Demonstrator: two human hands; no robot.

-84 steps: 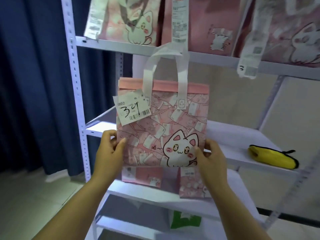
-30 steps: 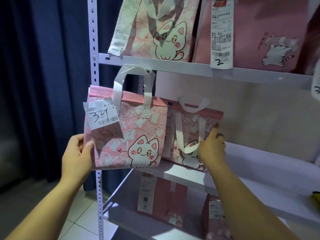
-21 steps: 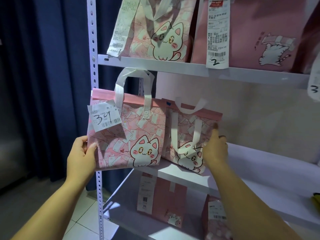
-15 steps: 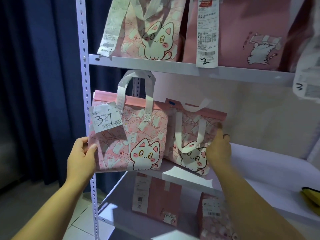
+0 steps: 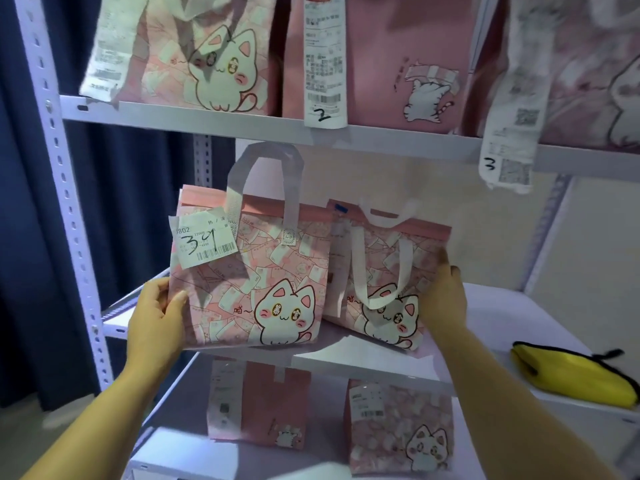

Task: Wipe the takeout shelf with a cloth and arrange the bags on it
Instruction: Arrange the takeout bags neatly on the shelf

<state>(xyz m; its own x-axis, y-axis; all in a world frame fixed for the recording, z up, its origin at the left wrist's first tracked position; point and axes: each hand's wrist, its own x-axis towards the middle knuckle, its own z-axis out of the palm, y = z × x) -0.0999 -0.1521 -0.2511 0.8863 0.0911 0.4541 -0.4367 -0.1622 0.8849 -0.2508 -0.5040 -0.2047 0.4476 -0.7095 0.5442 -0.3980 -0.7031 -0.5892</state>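
Two bags stand side by side at the middle shelf's (image 5: 502,306) left end. The tagged bag (image 5: 249,282) (at the front-left corner) overlaps the second bag (image 5: 384,271); the cloth (image 5: 571,375) lies near the right edge.

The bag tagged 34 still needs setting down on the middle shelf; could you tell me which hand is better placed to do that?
Left. The left hand grips the bag tagged 34 by its left edge, at the shelf's front-left corner. The right hand is holding the neighbouring cat bag.
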